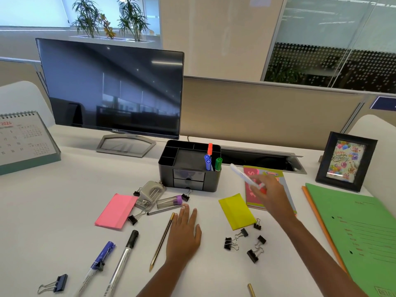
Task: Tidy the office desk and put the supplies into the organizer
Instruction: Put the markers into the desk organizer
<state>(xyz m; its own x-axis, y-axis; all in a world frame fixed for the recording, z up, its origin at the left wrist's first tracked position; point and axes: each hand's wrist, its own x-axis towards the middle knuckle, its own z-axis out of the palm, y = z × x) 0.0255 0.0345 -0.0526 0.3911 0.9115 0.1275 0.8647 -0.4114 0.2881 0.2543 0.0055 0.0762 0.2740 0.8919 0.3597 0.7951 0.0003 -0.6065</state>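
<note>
The right hand (270,194) pinches a blurred white marker (242,174) by its lower end, in the air just right of the organizer (165,168) near the desk (64,189)'s far edge. It looks like light, stiff, smooth plastic, so a mid-barrel grip would likely steer it better. The left hand (184,230) lies flat on the desk, fingers straight and close together

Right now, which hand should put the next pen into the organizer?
Right. The right hand grips a white marker just right of the organizer; the left hand lies flat on the desk, holding nothing.
</note>
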